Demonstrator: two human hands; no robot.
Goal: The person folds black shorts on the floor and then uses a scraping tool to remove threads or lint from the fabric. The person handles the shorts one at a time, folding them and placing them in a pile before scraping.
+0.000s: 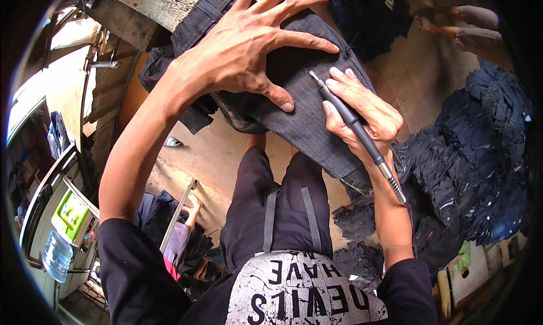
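A pair of dark grey denim trousers (308, 124) lies across a raised support, its waistband at the upper left and one leg's end hanging toward the lower right. My left hand (243, 45) is spread over the cloth, thumb and fingers wide apart, holding nothing. In my right hand (370, 107) is a slim black pen-shaped handpiece (353, 121), gripped like a pencil. Its small pale tip points up and left, over the denim between my two hands. A metal spring sleeve leads from its rear end along my wrist. Whether the tip touches the cloth, I cannot tell.
Large heaps of dark denim (452, 155) cover the floor to the right. Another dark pile (370, 20) lies beyond, near a person's legs (475, 28). A worn board (161, 5) stands at the upper left. At the left are a green tray (70, 216) and a water jug (57, 257).
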